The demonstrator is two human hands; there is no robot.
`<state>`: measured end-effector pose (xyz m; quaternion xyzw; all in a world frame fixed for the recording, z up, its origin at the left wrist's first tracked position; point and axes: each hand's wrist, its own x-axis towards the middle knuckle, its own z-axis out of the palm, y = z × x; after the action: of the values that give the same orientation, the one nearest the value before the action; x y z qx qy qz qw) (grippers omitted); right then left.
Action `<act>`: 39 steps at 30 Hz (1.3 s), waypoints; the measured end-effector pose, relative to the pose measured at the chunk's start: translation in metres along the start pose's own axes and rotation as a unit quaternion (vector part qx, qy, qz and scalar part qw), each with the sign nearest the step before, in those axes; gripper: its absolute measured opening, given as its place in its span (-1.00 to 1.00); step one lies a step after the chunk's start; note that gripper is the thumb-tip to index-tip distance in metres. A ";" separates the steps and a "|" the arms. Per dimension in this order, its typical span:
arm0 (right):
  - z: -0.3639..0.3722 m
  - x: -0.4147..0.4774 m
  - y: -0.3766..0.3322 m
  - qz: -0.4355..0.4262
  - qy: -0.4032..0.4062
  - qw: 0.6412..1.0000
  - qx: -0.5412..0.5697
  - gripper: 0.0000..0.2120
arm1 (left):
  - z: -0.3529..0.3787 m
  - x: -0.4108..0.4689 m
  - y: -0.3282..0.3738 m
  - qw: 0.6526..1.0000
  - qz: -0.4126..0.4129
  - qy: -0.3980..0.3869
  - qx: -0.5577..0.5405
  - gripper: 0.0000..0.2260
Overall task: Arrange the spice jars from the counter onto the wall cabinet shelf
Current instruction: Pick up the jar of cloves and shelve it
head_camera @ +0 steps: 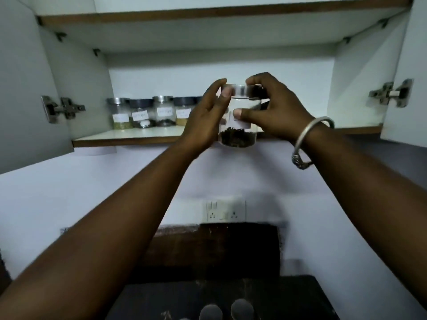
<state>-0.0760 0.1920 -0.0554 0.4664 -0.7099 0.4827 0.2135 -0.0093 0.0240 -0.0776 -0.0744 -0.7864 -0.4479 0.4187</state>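
- Head view: left hand (203, 121) and right hand (275, 112) both grip one clear spice jar (238, 135), held in the air before the front edge of the cabinet shelf (129, 137).
- Dark spice lies at its bottom.
- The right thumb presses its label.
- A row of labelled jars (143, 112) stands on the shelf's left part.

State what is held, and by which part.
Spice jar: left hand on lid rim and side, right hand on lid and label.

Bare forearms, silver bangle (310, 144) on right wrist
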 end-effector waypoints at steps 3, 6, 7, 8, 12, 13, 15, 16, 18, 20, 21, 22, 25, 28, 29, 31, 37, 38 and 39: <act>0.008 0.058 0.026 0.011 0.025 0.998 -0.048 -0.46 | -0.018 0.049 -0.040 0.982 0.022 0.043 0.184 -0.64; 0.026 0.100 0.062 0.059 -0.006 0.993 -0.106 -0.48 | -0.028 0.063 -0.085 0.902 -0.064 -0.006 0.426 -0.68; 0.033 0.112 0.076 0.072 -0.022 0.990 -0.119 -0.49 | -0.028 0.063 -0.097 0.875 -0.078 -0.009 0.477 -0.68; 0.040 0.123 0.088 0.082 -0.033 0.988 -0.128 -0.49 | -0.027 0.062 -0.106 0.860 -0.075 -0.001 0.505 -0.68; 0.063 0.162 0.122 0.105 -0.055 0.983 -0.141 -0.46 | -0.026 0.071 -0.119 0.852 -0.061 0.001 0.520 -0.67; 0.068 0.171 0.128 0.109 -0.060 0.981 -0.148 -0.45 | -0.027 0.072 -0.120 0.850 -0.061 -0.001 0.523 -0.67; 0.078 0.187 0.139 0.121 -0.064 0.978 -0.158 -0.45 | -0.026 0.072 -0.121 0.847 -0.060 0.006 0.528 -0.67; 0.083 0.195 0.144 0.127 -0.066 0.976 -0.162 -0.46 | -0.026 0.072 -0.122 0.847 -0.058 0.008 0.529 -0.67; 0.093 0.207 0.152 0.132 -0.076 0.974 -0.169 -0.49 | -0.025 0.071 -0.124 0.849 -0.056 0.011 0.526 -0.67; 0.101 0.218 0.156 0.136 -0.083 0.971 -0.178 -0.52 | -0.025 0.072 -0.124 0.848 -0.054 0.012 0.527 -0.67; 0.104 0.223 0.158 0.138 -0.086 0.970 -0.182 -0.53 | -0.025 0.072 -0.124 0.847 -0.052 0.012 0.529 -0.67; 0.106 0.226 0.160 0.140 -0.087 0.969 -0.186 -0.55 | -0.024 0.072 -0.123 0.845 -0.049 0.012 0.532 -0.67; 0.112 0.233 0.165 0.148 -0.082 0.969 -0.182 -0.54 | -0.023 0.071 -0.125 0.843 -0.037 0.010 0.537 -0.66; 0.116 0.235 0.171 0.152 -0.072 0.970 -0.174 -0.49 | -0.023 0.073 -0.127 0.842 -0.044 0.011 0.537 -0.66; 0.117 0.235 0.172 0.154 -0.070 0.971 -0.168 -0.46 | -0.023 0.073 -0.127 0.842 -0.044 0.010 0.538 -0.66; 0.118 0.236 0.173 0.156 -0.074 0.973 -0.155 -0.39 | -0.023 0.072 -0.128 0.841 -0.035 0.013 0.540 -0.64; 0.117 0.226 0.164 0.239 -0.096 0.964 -0.065 0.14 | -0.025 0.072 -0.130 0.846 -0.007 0.019 0.534 -0.60; 0.116 0.224 0.160 0.253 -0.092 0.962 -0.046 0.17 | -0.025 0.072 -0.130 0.845 -0.002 0.018 0.535 -0.61; 0.116 0.220 0.157 0.268 -0.103 0.957 -0.035 0.18 | -0.026 0.073 -0.131 0.843 -0.001 0.016 0.538 -0.60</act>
<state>-0.2999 0.0048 -0.0170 0.2984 -0.8434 0.4464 0.0180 -0.1048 -0.0913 -0.1027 0.1700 -0.8972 0.0439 0.4052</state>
